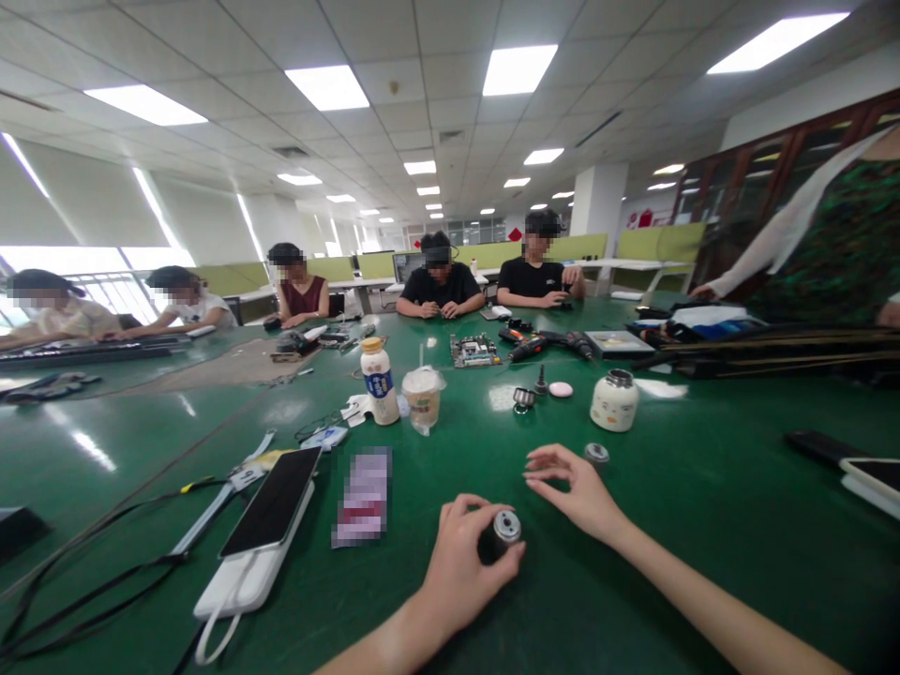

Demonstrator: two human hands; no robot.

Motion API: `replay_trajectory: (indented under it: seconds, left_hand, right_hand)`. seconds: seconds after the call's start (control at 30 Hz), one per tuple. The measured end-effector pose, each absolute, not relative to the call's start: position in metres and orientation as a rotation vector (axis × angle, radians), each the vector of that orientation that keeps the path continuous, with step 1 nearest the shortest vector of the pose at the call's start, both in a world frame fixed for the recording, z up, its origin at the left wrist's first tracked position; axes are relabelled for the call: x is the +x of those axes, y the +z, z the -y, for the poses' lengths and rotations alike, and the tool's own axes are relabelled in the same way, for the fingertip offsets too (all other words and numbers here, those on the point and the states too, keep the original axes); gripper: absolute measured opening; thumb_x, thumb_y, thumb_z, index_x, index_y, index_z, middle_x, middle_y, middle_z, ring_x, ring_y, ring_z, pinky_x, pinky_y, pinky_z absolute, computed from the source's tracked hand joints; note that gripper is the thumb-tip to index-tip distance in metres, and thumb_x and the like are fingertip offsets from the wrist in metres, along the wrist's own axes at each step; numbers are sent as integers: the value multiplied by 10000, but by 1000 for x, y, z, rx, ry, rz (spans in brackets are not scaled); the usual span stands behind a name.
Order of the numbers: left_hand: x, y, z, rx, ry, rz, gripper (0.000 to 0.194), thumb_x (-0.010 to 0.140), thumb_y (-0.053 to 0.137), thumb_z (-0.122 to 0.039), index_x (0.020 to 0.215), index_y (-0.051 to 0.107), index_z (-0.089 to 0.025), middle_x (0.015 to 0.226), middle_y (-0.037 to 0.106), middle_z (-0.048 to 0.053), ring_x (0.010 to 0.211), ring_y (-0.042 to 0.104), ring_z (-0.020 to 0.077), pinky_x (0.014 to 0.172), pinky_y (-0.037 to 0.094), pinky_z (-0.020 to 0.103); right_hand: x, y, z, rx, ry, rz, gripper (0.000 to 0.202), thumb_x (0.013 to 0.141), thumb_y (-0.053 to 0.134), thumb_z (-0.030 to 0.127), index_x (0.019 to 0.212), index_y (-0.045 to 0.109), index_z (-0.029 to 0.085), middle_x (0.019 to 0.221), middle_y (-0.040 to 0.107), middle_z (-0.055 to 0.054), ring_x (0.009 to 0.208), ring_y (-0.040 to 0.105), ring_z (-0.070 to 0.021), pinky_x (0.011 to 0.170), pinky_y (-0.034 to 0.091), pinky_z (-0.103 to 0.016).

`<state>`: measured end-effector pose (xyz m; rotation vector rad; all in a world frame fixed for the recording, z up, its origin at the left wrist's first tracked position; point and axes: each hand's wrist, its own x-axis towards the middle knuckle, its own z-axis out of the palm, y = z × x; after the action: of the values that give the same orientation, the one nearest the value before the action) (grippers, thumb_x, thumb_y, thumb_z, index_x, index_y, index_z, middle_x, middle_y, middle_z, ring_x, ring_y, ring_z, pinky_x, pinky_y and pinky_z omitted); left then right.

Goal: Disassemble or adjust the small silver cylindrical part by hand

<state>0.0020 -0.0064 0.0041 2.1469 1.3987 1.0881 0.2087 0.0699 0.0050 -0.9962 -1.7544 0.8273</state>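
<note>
My left hand (pixel 460 555) is curled around a small dark cylinder (pixel 507 528) with a silver top, thumb on one side and fingers on the other. The cylinder stands upright on the green table, and small holes show in its top. To the right and a little farther off, my right hand (pixel 577 492) hovers with nothing in it, its fingers bent and apart from the thumb. Just behind that hand sits a second silver-topped piece (pixel 596 455), partly hidden by it. Farther back are small metal parts (pixel 523 398) and a pink disc (pixel 561 389).
A cream jar (pixel 614 401), a lidded cup (pixel 423 397) and a bottle (pixel 380 380) stand beyond my hands. On the left lie a phone (pixel 273 502) on a white power bank (pixel 257 574), and straps. A circuit board (pixel 475 351) and drills lie farther back. Several people sit opposite.
</note>
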Motion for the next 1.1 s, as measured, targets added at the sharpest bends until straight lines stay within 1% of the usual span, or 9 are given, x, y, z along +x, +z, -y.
replay_trajectory:
  seconds: [0.07,0.17,0.33,0.47,0.67,0.77,0.97,1.1]
  left_hand:
    - [2,3,6,2147,1082,-1391,315,757,729,-258,1071,711,-249,1041,645,80,1024,573,276,918,443,416]
    - [1,3,5,2160,1089,-1369,304,756,727,-244,1060,707,-236,1040,651,82,1029,571,274,911,446,407]
    - [2,3,5,2193,1098,-1353,234,765,711,-219,999,702,-214,1007,673,76,1025,573,272,887,448,395]
    - [4,3,6,2194,1104,-1350,186,765,708,-210,951,700,-205,1008,684,75,1020,576,271,880,448,391]
    - [2,5,6,2193,1093,-1320,222,761,717,-209,983,710,-228,1010,692,63,1035,569,274,891,439,394]
    - [1,5,5,2197,1082,-1310,270,763,719,-220,1032,712,-244,1026,691,63,1045,565,278,895,435,402]
    - [1,5,4,2231,1049,-1262,357,728,727,-177,1077,706,-250,1038,709,51,1074,549,281,917,417,409]
    - [1,5,4,2236,1050,-1285,363,740,727,-191,1094,702,-265,1046,708,47,1055,556,277,916,412,415]
  right_hand:
    - [199,19,-58,-912,923,1757,288,794,698,232,1048,568,191,1014,687,-65,889,731,-208,872,569,-385]
    - [186,37,-37,-795,1058,1797,270,808,686,186,1052,573,201,1015,680,-46,902,725,-199,865,573,-365]
    - [177,44,-21,-789,1037,1866,264,794,647,71,1012,615,216,965,695,-11,910,709,-180,874,551,-338]
    - [176,43,-21,-809,1010,1881,296,775,630,29,1000,628,222,940,700,-3,903,698,-175,867,541,-329]
    - [176,45,-20,-841,1019,1902,306,771,639,37,1011,633,227,950,692,1,893,686,-173,864,531,-324]
    - [177,47,-20,-865,1024,1932,323,769,649,47,1034,640,232,948,685,5,866,677,-166,849,527,-317]
    - [172,41,-14,-944,856,1922,312,724,675,53,980,658,231,864,667,24,742,633,-151,743,511,-287]
    - [168,35,-13,-946,806,1853,279,736,665,63,959,649,228,876,680,12,764,645,-159,756,511,-294]
